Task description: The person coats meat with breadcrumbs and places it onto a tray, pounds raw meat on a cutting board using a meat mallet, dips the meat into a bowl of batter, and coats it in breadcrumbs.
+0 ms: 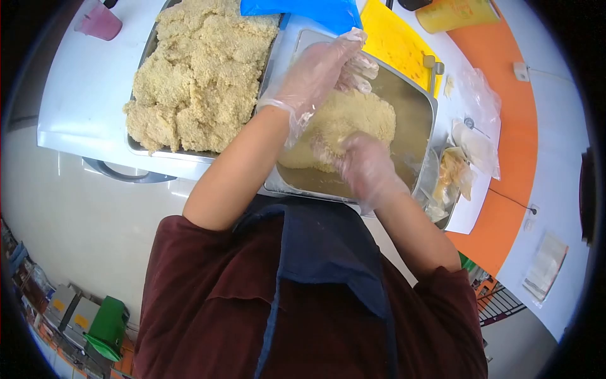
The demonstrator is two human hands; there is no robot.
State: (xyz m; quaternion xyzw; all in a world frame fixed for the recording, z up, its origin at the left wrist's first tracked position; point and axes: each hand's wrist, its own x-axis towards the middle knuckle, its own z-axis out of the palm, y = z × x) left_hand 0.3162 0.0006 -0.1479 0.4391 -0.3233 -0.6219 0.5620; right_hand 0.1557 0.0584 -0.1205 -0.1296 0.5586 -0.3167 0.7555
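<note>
1. While the left hand [325, 69], in a clear plastic glove dusted white, lies over the far left part of the pale-yellow, crumb-covered mound [363, 117], its fingers are loosely spread; no held item is visible between them.
2. Right hand [369, 167], likewise in a clear plastic glove, is at the near side of the mound, fingers bent down toward it. Motion blur: cannot tell how far they close or whether they grip anything.
3. Mound position: inside a rectangular, silver metal tray [410, 101] in front of the person, with bare floor to its right.
4. Left of this tray: a heap of flat, crumb-coated, pale-golden pieces [202, 76].
5. Beyond the tray: a shiny blue plastic sheet [309, 12] and, to its right, a bright yellow flat sheet [398, 44].
6. Far left: a translucent pink cup [101, 22].
</note>
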